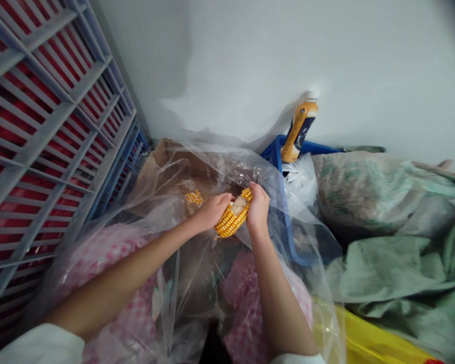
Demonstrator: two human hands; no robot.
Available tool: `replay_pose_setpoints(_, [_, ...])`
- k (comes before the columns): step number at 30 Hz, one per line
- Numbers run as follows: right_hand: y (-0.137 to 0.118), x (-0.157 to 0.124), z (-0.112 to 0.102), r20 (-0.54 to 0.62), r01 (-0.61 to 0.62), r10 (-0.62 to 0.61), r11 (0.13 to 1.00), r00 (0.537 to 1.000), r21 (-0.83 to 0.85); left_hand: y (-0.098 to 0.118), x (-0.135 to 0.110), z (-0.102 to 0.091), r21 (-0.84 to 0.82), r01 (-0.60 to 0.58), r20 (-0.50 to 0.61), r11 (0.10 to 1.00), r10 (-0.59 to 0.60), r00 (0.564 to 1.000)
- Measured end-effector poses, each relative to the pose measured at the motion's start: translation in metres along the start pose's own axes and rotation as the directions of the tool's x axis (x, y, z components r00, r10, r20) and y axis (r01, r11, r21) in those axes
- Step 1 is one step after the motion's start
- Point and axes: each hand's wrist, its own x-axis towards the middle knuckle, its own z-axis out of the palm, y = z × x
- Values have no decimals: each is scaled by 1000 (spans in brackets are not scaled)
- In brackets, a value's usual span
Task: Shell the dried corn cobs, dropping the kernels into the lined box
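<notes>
Both hands grip a yellow ear of corn (227,225), which is tilted, its upper end to the right. A pale stretch of bare cob shows on its upper side between the hands. My left hand (213,211) is closed on the lower left side, with the thumb at the bare patch. Around the upper right end, my right hand (258,205) is closed; some of its fingers are hidden behind the corn. Loose corn kernels (194,197) lie in a small heap left of my left hand, inside a clear plastic bag (167,202) spread open below.
Grey slatted crates (74,108) with red contents rise on the left. A blue basket (288,212) at right holds white plastic and an orange bottle (301,126). Beyond it lie stuffed sacks (379,197). Pink checked cloth (114,253) covers the knees; a wall stands behind.
</notes>
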Motion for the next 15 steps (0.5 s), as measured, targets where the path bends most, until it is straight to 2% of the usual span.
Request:
replay_pose_setpoints(2, [0, 1, 1, 0, -5, 5, 1000, 1000, 31, 2, 1, -6, -97, 45, 31, 994, -42, 999])
replay_pose_setpoints(3, [0, 1, 2, -3, -3, 3, 999, 1000, 42, 4, 0, -9, -82, 59, 71, 995, -53, 996])
replay_pose_setpoints(5, [0, 3, 2, -16, 4, -3, 998, 1000, 69, 9, -3, -16, 46, 54, 173, 997, -61, 983])
replay_pose_setpoints(7, [0, 4, 2, -34, 7, -4, 995, 999, 96, 13, -9, -20, 198, 28, 228, 980, -73, 971])
replay_pose_setpoints(10, [-1, 4, 2, -44, 9, -5, 996, 999, 94, 15, -15, -16, 331, -7, 173, 944, -53, 983])
replay_pose_setpoints(13, [-1, 2, 3, -61, 28, -27, 1000, 998, 13, 11, -17, -7, 416, -56, 65, 908, 32, 997])
replay_pose_setpoints(15, [-1, 2, 4, -49, 39, -41, 998, 998, -58, 8, -16, -2, 465, -96, 31, 880, 92, 995])
